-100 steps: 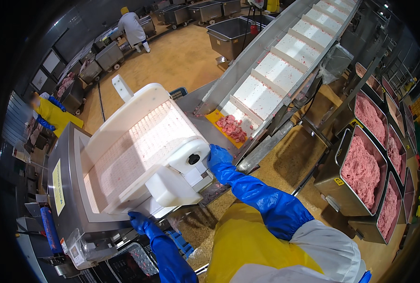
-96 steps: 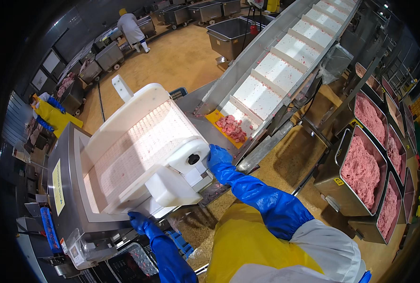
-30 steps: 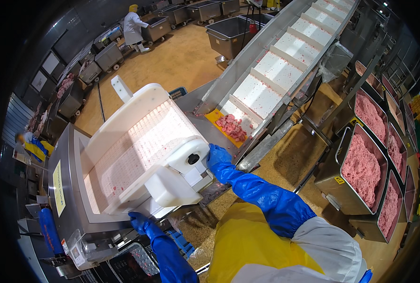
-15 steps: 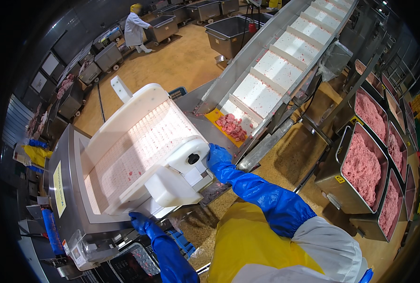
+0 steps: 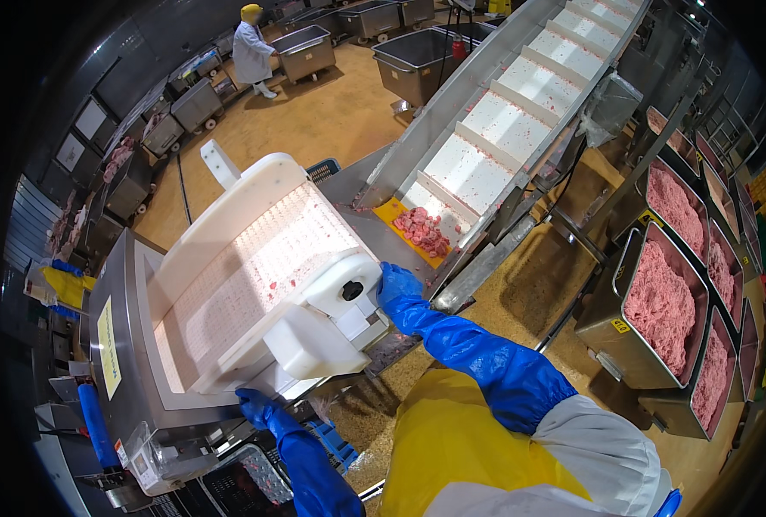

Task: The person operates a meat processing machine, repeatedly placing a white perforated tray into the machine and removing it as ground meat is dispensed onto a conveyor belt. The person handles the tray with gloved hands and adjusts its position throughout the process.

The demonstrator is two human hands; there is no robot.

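Observation:
My left hand (image 5: 255,407), in a blue glove, has its fingers curled over the near metal edge of a steel machine (image 5: 129,345). My blue-gloved right hand (image 5: 398,287) wraps round the end of a white plastic side guard (image 5: 348,274); some fingertips are hidden behind it. Between the tall white guards runs a white textured conveyor belt (image 5: 254,276) with a few red meat bits on it. A white block-shaped cover (image 5: 314,342) juts out between my hands. Beyond the belt's end, a heap of pink meat pieces (image 5: 422,231) lies at the foot of an inclined conveyor (image 5: 490,146).
Steel carts of ground meat (image 5: 658,310) stand at the right. Far off, a person in a white coat (image 5: 252,53) stands by a steel cart (image 5: 305,53). Another person's yellow apron (image 5: 62,284) shows at the left. Black crates (image 5: 236,482) sit below my left arm.
The meat bits on the belt have travelled toward its far end. The distant person and the cart have shifted slightly right. My hands hold the same places.

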